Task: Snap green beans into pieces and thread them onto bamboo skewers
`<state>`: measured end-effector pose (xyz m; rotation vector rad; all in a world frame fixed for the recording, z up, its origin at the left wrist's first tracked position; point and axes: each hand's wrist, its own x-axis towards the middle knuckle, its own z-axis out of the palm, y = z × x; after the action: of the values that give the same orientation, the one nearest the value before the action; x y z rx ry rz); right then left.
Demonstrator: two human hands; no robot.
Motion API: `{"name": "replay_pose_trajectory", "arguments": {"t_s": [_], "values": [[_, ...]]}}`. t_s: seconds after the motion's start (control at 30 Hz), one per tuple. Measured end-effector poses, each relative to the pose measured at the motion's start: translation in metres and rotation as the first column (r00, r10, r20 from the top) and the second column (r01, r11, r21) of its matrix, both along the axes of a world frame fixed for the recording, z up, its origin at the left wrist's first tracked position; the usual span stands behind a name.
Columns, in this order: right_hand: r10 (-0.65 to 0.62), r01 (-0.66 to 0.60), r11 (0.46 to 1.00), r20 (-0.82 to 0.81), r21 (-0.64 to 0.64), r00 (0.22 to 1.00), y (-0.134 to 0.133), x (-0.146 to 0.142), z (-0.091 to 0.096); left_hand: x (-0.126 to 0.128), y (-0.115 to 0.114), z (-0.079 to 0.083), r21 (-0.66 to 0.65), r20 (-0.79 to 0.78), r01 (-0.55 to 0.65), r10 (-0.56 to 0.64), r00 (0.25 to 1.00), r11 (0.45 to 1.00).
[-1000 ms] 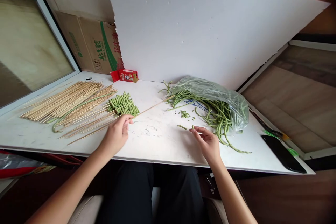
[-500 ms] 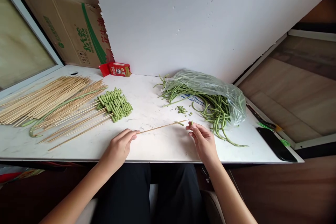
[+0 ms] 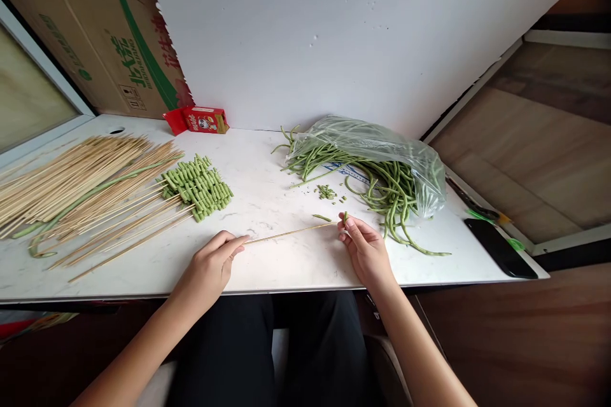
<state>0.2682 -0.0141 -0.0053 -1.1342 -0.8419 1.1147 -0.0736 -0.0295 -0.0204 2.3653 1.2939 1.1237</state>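
Observation:
My left hand (image 3: 213,261) is closed on one end of a thin wooden skewer (image 3: 286,233), which points right across the white table. Between the thumb and fingers of my right hand (image 3: 365,247) is a short green bean piece (image 3: 345,217), at the skewer's far tip. Whether the tip has entered the bean cannot be seen. Another cut bean piece (image 3: 321,217) lies on the table just behind the skewer. To the left, skewers threaded with bean pieces (image 3: 198,186) rest side by side. Long green beans (image 3: 398,187) spill from a clear plastic bag (image 3: 377,137) beyond my right hand.
A large pile of bare skewers (image 3: 71,172) covers the table's left side, with a long bean across it. Small bean trimmings (image 3: 326,191) lie before the bag. A red packet (image 3: 200,120) stands near the white board (image 3: 296,44). A black phone (image 3: 499,248) lies at the right edge.
The skewer tip and the bean piece in my right hand have come together. The view has shifted slightly, so things on the table appear a little further left.

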Motion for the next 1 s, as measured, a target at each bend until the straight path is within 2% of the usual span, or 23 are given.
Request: {"name": "replay_pose_trajectory", "arguments": {"t_s": [0.23,0.4,0.73,1.0], "values": [[-0.030,0.030,1.000,-0.032,-0.002,0.999,0.002,0.001,-0.002,0.002,0.000,0.003,0.009,0.026,-0.012,0.012,1.000,1.000],[0.006,-0.005,1.000,-0.012,0.009,1.000,0.002,0.001,-0.003,0.002,-0.001,0.003,-0.037,-0.012,-0.023,0.023,1.000,0.999],[0.052,-0.058,0.998,0.147,0.036,0.988,0.001,0.007,-0.015,0.001,-0.002,0.003,-0.046,-0.060,-0.033,0.030,0.998,0.998],[0.048,-0.054,0.998,0.159,0.030,0.986,0.000,0.005,-0.013,0.001,-0.002,0.001,-0.045,-0.086,-0.027,0.024,0.996,0.999]]}}
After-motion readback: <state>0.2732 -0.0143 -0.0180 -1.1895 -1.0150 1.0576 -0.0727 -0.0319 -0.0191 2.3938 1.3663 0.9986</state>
